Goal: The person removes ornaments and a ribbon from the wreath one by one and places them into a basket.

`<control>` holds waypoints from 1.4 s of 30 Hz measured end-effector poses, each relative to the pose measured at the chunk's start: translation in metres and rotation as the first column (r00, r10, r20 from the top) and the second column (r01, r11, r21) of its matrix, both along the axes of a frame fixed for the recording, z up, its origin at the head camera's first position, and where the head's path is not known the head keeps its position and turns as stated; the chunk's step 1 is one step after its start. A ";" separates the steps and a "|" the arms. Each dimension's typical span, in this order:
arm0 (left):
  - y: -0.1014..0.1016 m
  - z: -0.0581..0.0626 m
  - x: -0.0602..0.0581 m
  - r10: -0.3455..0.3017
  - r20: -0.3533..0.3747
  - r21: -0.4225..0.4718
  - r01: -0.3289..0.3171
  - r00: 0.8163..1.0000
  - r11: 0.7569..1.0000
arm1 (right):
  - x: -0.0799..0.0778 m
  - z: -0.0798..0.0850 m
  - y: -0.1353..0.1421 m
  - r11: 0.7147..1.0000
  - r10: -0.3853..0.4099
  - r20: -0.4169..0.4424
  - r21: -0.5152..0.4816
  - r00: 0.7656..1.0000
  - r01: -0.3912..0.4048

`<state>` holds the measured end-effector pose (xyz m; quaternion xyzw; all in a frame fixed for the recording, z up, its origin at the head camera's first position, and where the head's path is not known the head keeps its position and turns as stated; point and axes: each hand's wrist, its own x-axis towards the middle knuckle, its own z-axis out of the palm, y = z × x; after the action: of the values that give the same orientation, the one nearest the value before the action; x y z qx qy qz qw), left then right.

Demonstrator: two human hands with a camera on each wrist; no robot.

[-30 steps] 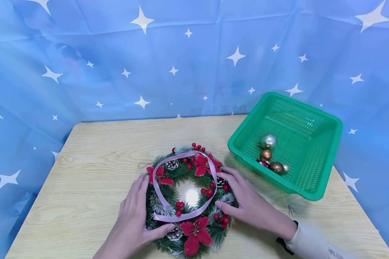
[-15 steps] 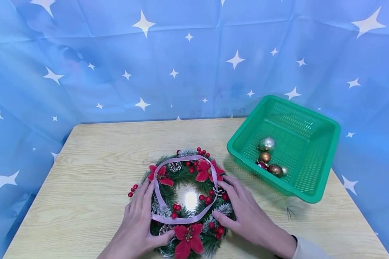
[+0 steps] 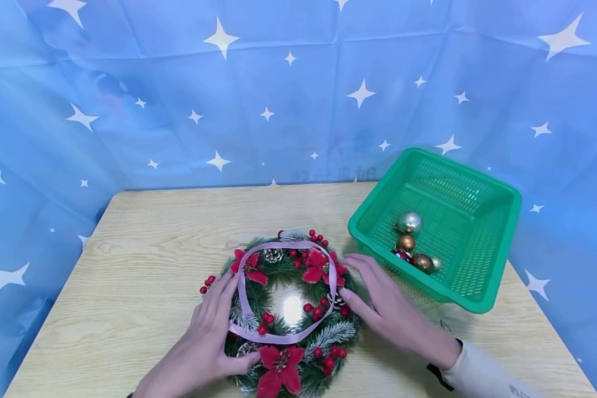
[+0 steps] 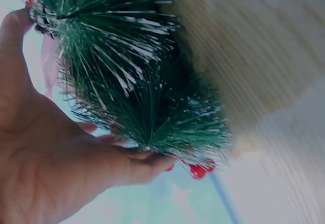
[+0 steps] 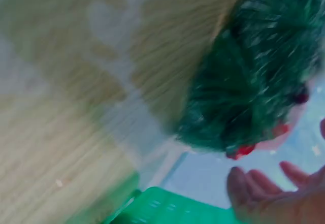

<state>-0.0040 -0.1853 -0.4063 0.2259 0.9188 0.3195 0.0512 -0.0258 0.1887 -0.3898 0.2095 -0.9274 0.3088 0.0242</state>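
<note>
A green Christmas wreath point(image 3: 328, 334) with red flowers, berries, pine cones and frosted sprigs lies on the table. On top of it rests a loop of pale purple ribbon point(image 3: 245, 298). At its left side my left hand point(image 3: 206, 337) grips the rim, thumb over the near left part and fingers along the outer edge; the left wrist view shows this hand round the needles point(image 4: 127, 66). My right hand point(image 3: 390, 307) is at the upper right of the wreath, fingers extended. In the right wrist view its fingertips point(image 5: 237, 178) stand apart from the greenery.
To the right stands a green plastic basket point(image 3: 507, 237), with several Christmas balls, among them a silver one point(image 3: 409, 221) and a brown one point(image 3: 422, 263). A thin dark wire piece point(image 3: 445, 326) lies near the right forearm. A blue star-patterned cloth point(image 3: 298, 110) hangs behind the wooden table point(image 3: 129, 287).
The wreath has turned clockwise: its near flower has shifted left and its far flowers right. My right hand has come away from the rim. The left hand stays at the left side.
</note>
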 end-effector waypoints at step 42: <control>-0.011 -0.006 -0.011 -0.044 -0.003 0.040 0.044 0.999 0.998 | -0.034 0.014 0.008 0.992 0.113 -0.438 0.005 0.892 -0.123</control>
<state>-0.0154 -0.1967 -0.4120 0.2476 0.9070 0.3365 0.0526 -0.0600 0.1967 -0.3755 0.3291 -0.8803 0.2654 0.2155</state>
